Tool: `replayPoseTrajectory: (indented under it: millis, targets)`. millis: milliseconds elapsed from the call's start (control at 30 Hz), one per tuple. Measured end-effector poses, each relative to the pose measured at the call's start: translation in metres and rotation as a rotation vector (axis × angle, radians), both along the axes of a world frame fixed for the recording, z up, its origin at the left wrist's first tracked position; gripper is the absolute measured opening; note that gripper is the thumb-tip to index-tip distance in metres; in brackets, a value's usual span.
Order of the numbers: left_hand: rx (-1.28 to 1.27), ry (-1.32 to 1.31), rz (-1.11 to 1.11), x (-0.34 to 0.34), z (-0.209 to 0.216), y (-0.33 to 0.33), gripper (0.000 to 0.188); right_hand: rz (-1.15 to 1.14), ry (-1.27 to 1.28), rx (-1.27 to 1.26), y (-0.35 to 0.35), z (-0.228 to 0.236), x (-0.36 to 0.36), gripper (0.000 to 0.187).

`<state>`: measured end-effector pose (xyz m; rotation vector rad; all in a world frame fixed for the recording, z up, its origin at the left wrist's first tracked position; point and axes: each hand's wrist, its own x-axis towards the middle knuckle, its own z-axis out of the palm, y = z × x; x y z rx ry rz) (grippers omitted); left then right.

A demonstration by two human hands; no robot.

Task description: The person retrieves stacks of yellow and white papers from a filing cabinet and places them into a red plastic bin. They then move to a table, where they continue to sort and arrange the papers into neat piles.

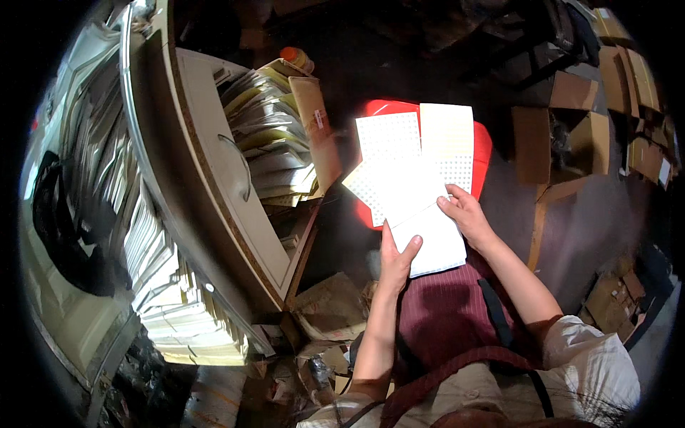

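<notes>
White sheets [437,246] are overlapping; left hand [397,260] is grasping their left edge; right hand [465,215] is pinching their right

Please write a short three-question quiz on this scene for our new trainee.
1. True or false: the left hand and the right hand are both touching white paper.

2. Multiple choice: what colour is the surface under the dotted sheets?
A) Blue
B) Red
C) Green

3. Short answer: on which side of the picture does the open cardboard box stand?

Key:
1. True; both hands are on it.
2. B; red shows around the sheets.
3. The right side.
</notes>
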<state>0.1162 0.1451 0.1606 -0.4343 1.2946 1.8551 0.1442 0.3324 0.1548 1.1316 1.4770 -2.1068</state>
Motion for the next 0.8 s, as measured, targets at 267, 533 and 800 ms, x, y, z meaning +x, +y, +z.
replayPoseTrajectory:
  millis: [267, 533, 800]
  targets:
    - [-0.021, 0.017, -0.168, 0.002, -0.008, -0.024, 0.075, 0.537, 0.249, 0.808, 0.026, -0.013, -0.023, 0.037]
    - [-0.063, 0.106, -0.518, -0.026, 0.023, -0.038, 0.063, 0.96, 0.341, 0.351, 0.031, -0.01, -0.075, 0.056]
    - [0.085, -0.02, -0.399, -0.042, 0.044, -0.049, 0.061, 0.758, -0.052, -0.15, 0.038, 0.014, -0.086, 0.079]
